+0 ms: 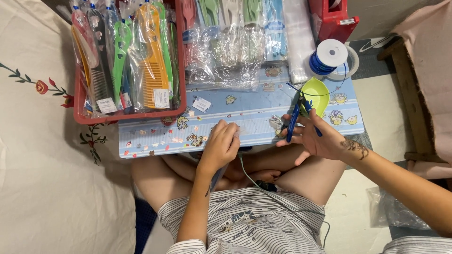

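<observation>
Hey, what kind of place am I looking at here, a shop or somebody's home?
Most likely a home floor set up for small packing work. The person sits cross-legged at a low board, beside a red basket of bagged combs. The right hand holds blue-handled pliers near a wire spool.

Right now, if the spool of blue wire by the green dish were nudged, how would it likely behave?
The spool of blue wire stands on a flat end, so it would probably slide rather than roll. It looks small and plastic, likely light. A strand runs from it toward the pliers in the right hand, so a pull there might drag or tip it.
</observation>
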